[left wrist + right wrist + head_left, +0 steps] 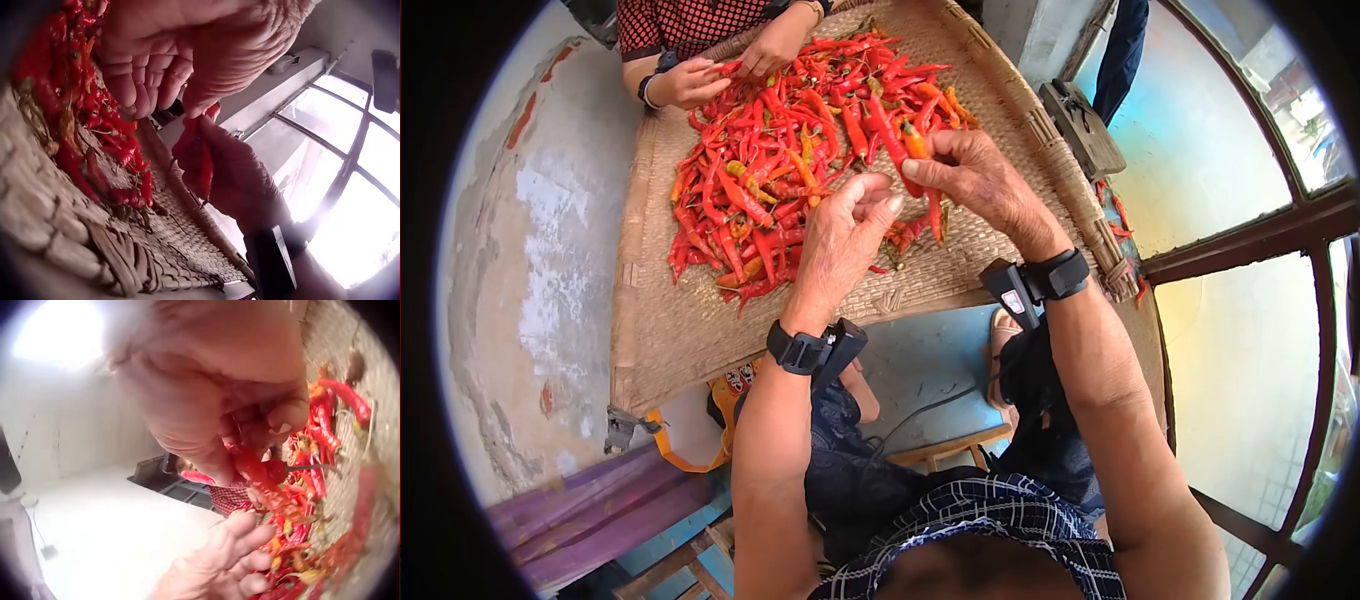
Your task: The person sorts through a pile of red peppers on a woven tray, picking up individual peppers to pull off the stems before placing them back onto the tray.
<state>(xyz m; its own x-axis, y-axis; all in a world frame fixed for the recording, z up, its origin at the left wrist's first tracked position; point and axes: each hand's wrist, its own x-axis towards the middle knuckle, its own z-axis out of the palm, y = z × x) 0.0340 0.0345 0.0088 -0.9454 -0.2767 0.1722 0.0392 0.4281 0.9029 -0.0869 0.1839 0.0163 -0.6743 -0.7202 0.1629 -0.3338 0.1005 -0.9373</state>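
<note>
2 hands up over woven tray (pixel 700 330), head view.

R hand (pixel 975 180): approx. 1 o'clock from frame ctr. Pinches red chili (pixel 933 212) at its top end betw. thumb and forefinger, other fingers curled. Holds chili near-vertical, tip down, just above tray weave, at 4 o'clock edge of chili pile (pixel 790 150).

R wrist view, same grip: R hand (pixel 219 394) on top, red chili (pixel 259 472) clamped under fingertips, thin stem sticking out toward 3 o'clock.

L wrist view: red chili (pixel 203 159) in front of R hand (pixel 240 184), approx. frame ctr.

L hand (pixel 845 235): at 8 o'clock of R hand, just beside it, fingertips near chili's top end. Fingers loosely curled, thumb up, nothing seen in them. Contact w/ chili: cannot tell. Seen close at 12 o'clock in L wrist view (pixel 169 50), and at 6 o'clock in R wrist view (pixel 228 562), fingers relaxed.

Chili pile: at 11–12 o'clock of both hands, covers far half of tray, mostly red, some orange and yellow-green.

2nd person's hands (pixel 690 82): at 12 o'clock rim of tray, in the pile.

L wrist cam (pixel 820 350) and R wrist cam (pixel 1030 285): black, strapped on.

Window frame (pixel 1250 240): at 3 o'clock.
</note>
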